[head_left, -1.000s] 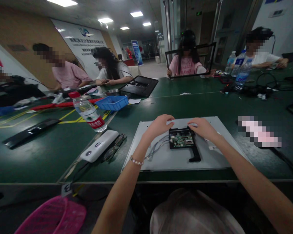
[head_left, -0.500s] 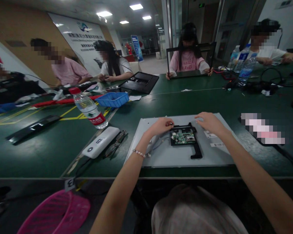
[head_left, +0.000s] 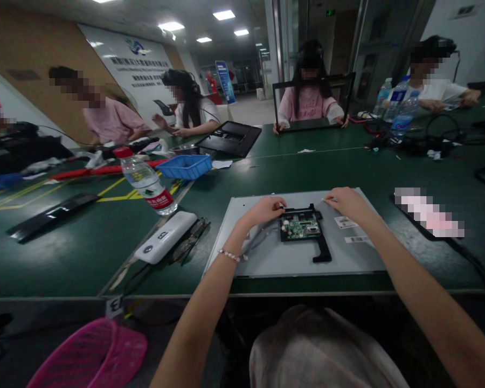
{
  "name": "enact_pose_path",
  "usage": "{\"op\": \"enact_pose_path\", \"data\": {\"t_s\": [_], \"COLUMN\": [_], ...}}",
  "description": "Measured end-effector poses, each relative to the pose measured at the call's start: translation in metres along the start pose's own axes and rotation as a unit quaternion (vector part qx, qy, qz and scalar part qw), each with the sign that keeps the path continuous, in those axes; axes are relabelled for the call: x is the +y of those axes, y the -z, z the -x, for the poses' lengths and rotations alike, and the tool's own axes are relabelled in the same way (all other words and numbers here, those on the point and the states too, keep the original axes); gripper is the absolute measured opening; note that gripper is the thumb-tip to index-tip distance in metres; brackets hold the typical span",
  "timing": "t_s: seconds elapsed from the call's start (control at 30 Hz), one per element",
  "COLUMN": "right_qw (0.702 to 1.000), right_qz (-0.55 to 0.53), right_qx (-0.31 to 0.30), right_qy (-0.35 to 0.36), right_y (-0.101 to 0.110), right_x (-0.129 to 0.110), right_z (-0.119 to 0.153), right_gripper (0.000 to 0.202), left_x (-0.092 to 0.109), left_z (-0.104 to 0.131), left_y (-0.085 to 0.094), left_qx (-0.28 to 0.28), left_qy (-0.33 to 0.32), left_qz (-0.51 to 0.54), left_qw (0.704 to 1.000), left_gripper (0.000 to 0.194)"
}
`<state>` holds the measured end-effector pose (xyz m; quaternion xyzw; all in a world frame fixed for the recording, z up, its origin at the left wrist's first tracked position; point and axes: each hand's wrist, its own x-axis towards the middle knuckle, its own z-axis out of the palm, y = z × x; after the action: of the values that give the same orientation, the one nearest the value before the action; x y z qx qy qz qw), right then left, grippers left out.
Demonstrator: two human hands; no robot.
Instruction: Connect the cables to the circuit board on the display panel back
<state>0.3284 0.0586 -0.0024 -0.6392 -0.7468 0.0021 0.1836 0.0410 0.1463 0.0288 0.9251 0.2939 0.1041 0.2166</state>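
Observation:
A grey metal panel (head_left: 258, 264) lies flat on the table before me. On it rests a black plastic frame (head_left: 322, 250) with a green circuit board (head_left: 301, 229) inside, and a thin cable (head_left: 262, 233) runs out to the left. My left hand (head_left: 267, 210) is closed, its curled fingertips at the frame's upper left corner. To the right of the frame, my right hand (head_left: 345, 203) hovers low over the panel's far part, thumb and fingers pinched together. What lies between those fingertips, if anything, is too small to make out.
Left of the panel are glasses (head_left: 189, 240), a white power bank (head_left: 166, 236), a water bottle (head_left: 149, 186) and a blue basket (head_left: 186, 167). A phone (head_left: 426, 215) with a cable lies right. Across the table a person holds a black rectangular frame (head_left: 313, 126).
My view has shifted slightly. Both my hands stay in nearly the same places by the black frame. A co-worker at the back left has raised a hand.

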Motion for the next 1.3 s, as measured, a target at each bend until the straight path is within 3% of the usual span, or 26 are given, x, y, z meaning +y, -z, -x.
{"op": "enact_pose_path", "data": {"t_s": [0.17,0.3,0.47,0.63,0.9,1.3], "right_qw": [0.998,0.994,0.995,0.994,0.995,0.995], "right_qz": [-0.01,-0.022,0.01,0.028,0.006,-0.005], "right_qx": [0.057,0.106,0.057,-0.006,-0.012,-0.017], "right_qy": [-0.018,0.025,0.086,0.109,0.098,0.094], "right_y": [0.005,0.006,0.002,0.0,-0.002,-0.002], "right_x": [-0.012,-0.037,-0.064,-0.067,-0.066,-0.063], "right_z": [-0.001,-0.007,-0.012,-0.009,-0.008,-0.008], "right_gripper": [0.021,0.022,0.022,0.023,0.022,0.022], "left_x": [0.002,0.003,0.002,0.004,0.011,0.016], "left_z": [0.001,0.001,-0.002,-0.002,-0.003,-0.004], "left_y": [0.001,0.001,-0.002,-0.002,0.0,-0.002], "left_qx": [-0.001,-0.001,0.012,0.019,0.03,0.045], "left_qy": [0.007,0.01,0.002,-0.012,-0.023,-0.007], "left_qz": [0.0,-0.005,-0.006,-0.022,-0.096,-0.118], "left_qw": [1.0,1.0,1.0,0.999,0.995,0.992], "left_gripper": [0.023,0.022,0.015,0.01,0.014,0.016]}}
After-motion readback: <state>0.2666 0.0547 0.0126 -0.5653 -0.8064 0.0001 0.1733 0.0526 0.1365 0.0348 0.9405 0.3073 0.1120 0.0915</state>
